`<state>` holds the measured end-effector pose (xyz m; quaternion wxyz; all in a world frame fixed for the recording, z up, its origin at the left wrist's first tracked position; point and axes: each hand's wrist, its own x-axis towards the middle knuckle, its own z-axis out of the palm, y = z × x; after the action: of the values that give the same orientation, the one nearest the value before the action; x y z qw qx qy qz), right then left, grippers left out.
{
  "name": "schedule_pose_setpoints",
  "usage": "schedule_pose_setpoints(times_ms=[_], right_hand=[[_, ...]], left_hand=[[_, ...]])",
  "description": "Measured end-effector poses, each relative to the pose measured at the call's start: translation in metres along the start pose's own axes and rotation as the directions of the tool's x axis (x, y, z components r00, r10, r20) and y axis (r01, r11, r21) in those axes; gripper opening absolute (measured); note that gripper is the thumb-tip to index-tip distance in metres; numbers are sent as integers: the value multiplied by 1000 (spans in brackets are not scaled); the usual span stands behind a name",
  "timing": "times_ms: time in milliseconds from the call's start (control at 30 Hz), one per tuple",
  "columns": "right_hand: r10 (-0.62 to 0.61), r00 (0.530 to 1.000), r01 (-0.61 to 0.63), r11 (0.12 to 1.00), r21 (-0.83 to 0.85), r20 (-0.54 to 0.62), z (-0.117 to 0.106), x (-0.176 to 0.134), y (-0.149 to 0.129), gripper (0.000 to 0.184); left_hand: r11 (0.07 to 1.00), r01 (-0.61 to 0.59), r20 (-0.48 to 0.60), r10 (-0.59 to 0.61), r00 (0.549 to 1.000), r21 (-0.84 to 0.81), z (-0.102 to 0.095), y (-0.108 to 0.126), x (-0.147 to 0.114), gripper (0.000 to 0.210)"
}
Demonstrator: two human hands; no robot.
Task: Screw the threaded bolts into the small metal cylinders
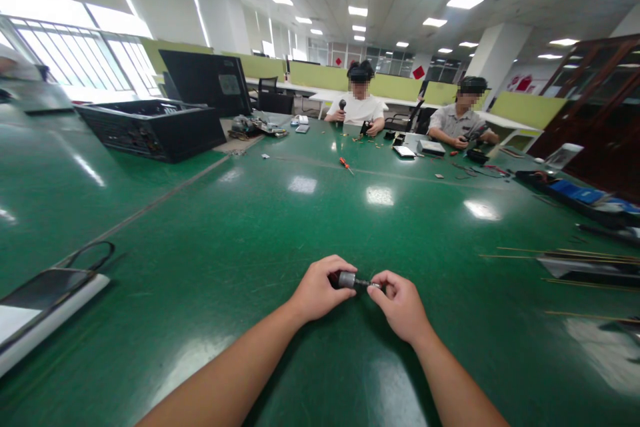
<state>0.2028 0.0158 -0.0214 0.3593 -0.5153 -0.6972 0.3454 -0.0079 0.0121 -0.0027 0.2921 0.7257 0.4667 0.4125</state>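
My left hand [325, 290] is closed around a small motor-like cylinder [347, 279], dark at its back end and grey metal at the front. A thin dark shaft [363, 283] points out of it to the right. At the shaft's tip my right hand [397, 300] pinches a small shiny metal piece [374, 285] between thumb and fingers. Whether that piece is separate from the shaft I cannot tell. Both hands are just above the green tabletop [240, 233], close in front of me. The left fingers hide the cylinder's back end.
An orange screwdriver [345, 164] lies farther back. At left are a black computer case [155, 130] and a white-and-black device with a cable loop [55, 307]. Thin rods [590, 257] lie at right, near a tray of blue items [580, 193]. Two people sit across the table handling parts.
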Motion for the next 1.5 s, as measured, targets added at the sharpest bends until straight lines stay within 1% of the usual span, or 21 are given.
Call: schedule_pose_setpoints(times_ms=[233,667,1500], right_hand=[[5,1000,-3,998,61,-26,1,0,3,18],[17,999,-11,984,177,-34,1,1,9,23],[39,999,-32,980,196,-31,1,1,8,22]], left_hand=[[1000,9,6,-9,1000,-9,0,-2,1,35],[999,34,-4,-34,999,-24,0,-1,1,34],[999,45,7,-45,999,-28,0,0,1,33]])
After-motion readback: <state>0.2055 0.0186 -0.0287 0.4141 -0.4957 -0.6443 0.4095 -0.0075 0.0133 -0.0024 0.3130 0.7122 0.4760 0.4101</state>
